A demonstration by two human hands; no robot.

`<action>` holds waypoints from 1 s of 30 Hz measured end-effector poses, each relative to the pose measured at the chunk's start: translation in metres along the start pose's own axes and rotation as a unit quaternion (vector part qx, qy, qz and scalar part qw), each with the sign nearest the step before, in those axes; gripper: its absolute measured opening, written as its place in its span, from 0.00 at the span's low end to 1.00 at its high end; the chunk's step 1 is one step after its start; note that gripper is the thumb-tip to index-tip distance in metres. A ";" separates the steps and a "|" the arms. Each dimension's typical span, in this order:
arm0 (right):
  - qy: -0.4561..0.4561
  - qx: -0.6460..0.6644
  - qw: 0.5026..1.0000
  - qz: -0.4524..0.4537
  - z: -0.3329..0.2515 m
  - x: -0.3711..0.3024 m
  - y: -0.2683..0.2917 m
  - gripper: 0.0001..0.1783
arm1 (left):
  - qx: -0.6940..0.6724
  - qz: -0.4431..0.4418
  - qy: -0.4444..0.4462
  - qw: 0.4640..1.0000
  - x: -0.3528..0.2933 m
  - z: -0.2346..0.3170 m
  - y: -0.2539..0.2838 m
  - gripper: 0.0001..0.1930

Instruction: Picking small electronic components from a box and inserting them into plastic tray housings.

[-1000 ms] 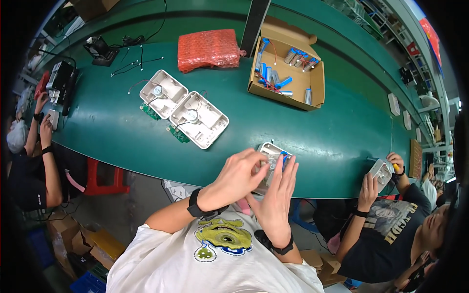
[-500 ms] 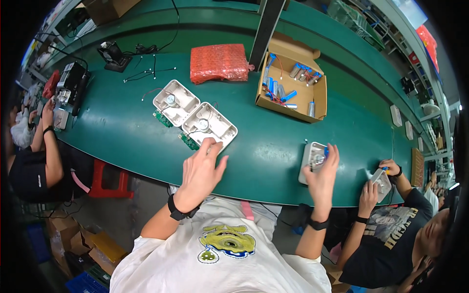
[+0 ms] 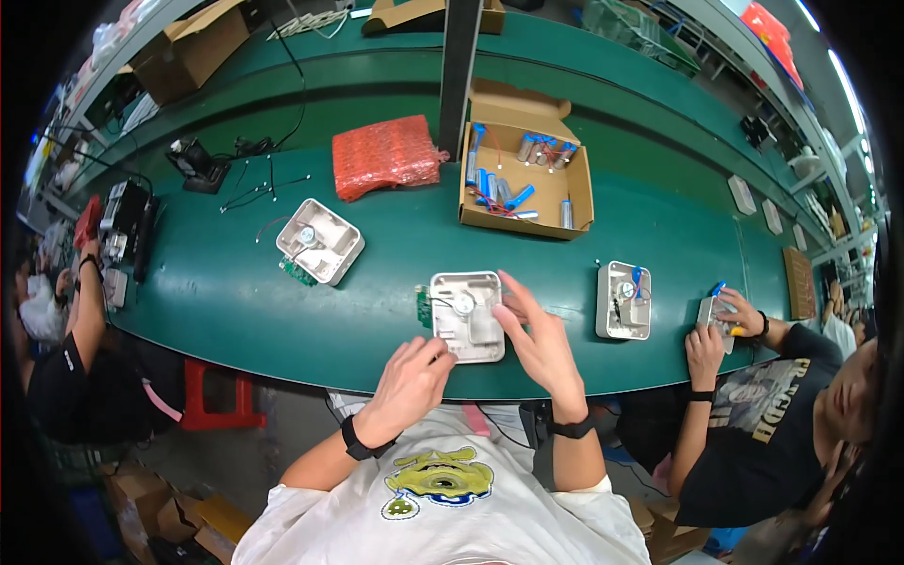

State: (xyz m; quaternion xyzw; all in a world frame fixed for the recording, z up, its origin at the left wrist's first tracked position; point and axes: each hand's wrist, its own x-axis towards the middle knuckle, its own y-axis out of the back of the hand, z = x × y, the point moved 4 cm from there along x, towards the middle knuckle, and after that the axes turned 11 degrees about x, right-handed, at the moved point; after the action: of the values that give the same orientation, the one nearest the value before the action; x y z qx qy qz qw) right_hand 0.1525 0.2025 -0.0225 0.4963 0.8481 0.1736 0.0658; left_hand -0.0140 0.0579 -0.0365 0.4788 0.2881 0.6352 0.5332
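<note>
In front of me on the green bench lies an open white plastic housing (image 3: 483,339) with a round silver speaker and thin wires inside. A green circuit board (image 3: 424,307) hangs out at its left side. My left hand (image 3: 407,388) has its fingers curled on the lower left corner. My right hand (image 3: 541,347) grips the right wall, thumb and forefinger at the edge. Further left rests a second open housing (image 3: 339,247) with its own green board (image 3: 298,272). To the right stands a third housing (image 3: 610,323), with a blue piece inside it.
A cardboard box (image 3: 527,224) of blue and grey battery cells with wires stands behind. Beside it are a red bubble-wrap packet (image 3: 388,160) and a metal post (image 3: 458,75). Black cables (image 3: 273,179) lie at the left. A co-worker's hands (image 3: 704,353) handle another housing at right.
My right hand has left the right-hand housing and come to the middle one. That middle housing has been pulled away from the left one, nearer to me, and turned straighter.
</note>
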 end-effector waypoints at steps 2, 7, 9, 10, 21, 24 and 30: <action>-0.043 0.048 0.998 -0.008 0.018 0.005 -0.006 0.30 | -0.042 0.019 -0.007 0.999 0.004 0.002 0.004 0.08; -0.048 0.030 0.997 0.044 0.019 0.004 0.002 0.25 | -0.097 0.131 0.123 0.979 0.023 -0.026 0.016 0.20; -0.008 0.206 0.975 0.084 0.019 0.002 0.001 0.18 | -0.078 0.162 0.188 0.966 0.025 -0.042 0.014 0.23; 0.014 0.292 0.951 0.104 0.016 0.004 0.000 0.15 | -0.148 0.108 0.226 0.957 0.025 -0.055 0.000 0.23; -0.043 0.461 0.884 0.064 -0.002 0.003 0.008 0.11 | -0.404 -0.061 0.293 0.864 0.043 -0.061 -0.034 0.15; -0.047 0.456 0.886 0.066 -0.006 0.001 0.013 0.11 | -0.389 -0.076 0.270 0.878 0.049 -0.062 -0.036 0.13; -0.059 0.416 0.904 0.081 -0.013 -0.003 0.024 0.11 | -0.378 -0.074 0.263 0.884 0.051 -0.064 -0.040 0.13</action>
State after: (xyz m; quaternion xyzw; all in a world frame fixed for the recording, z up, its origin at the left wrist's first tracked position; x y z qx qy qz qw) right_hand 0.1695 0.2078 -0.0017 0.5551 0.7946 -0.2194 -0.1114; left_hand -0.0554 0.1261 -0.0807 0.0332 0.1904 0.7572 0.6240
